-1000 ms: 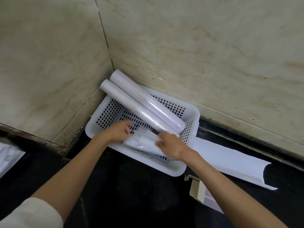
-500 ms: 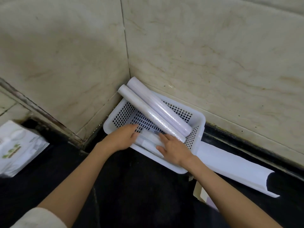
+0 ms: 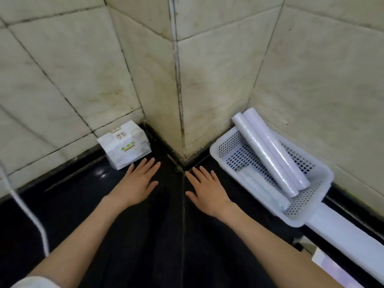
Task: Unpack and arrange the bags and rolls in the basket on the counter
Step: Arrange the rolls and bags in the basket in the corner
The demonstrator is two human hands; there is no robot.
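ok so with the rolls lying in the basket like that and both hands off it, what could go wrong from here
1. The two long rolls lie slanted, their upper ends poking over the white basket rim against the wall; a nudge might roll or tip them out.
2. The flat packet lies partly under them, so pulling it could shift both.
3. The left hand and right hand are open, steadying nothing.

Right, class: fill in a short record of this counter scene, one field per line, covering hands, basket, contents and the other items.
left hand: flat on counter, fingers spread, holds nothing
right hand: same
basket: white, perforated, in wall corner
rolls: two, lying diagonally, upper ends over rim
folded bags: on basket floor
tissue pack: against left wall
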